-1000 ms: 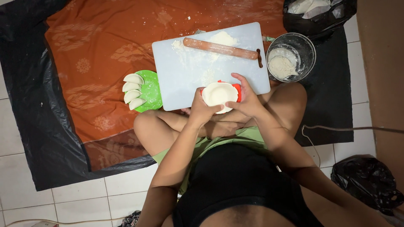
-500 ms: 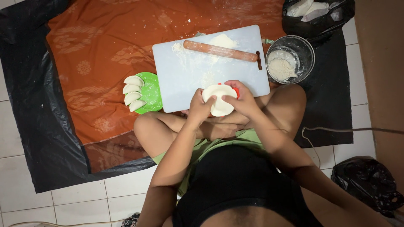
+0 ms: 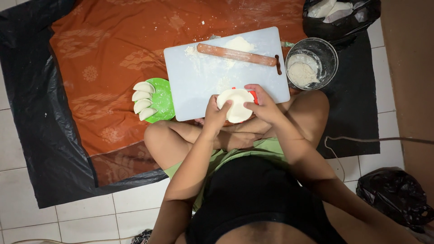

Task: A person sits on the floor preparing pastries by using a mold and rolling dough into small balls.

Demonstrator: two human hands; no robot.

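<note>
White tiled floor (image 3: 27,153), covered by black plastic sheet (image 3: 31,135) under an orange patterned cloth (image 3: 104,54). On the cloth, one pale cutting board (image 3: 203,86), dusted with flour; across its far end, one wooden rolling pin (image 3: 236,54). Four folded dumplings (image 3: 143,100) in a row on one green plate (image 3: 163,101), just left of the board. One metal bowl (image 3: 327,52) at right, flour inside. Black bags: one top right holding white packets, one bottom right. Left hand (image 3: 216,113) and right hand (image 3: 262,105) both closed around a round dough wrapper (image 3: 235,103) on a red press, above the board's near edge.
</note>
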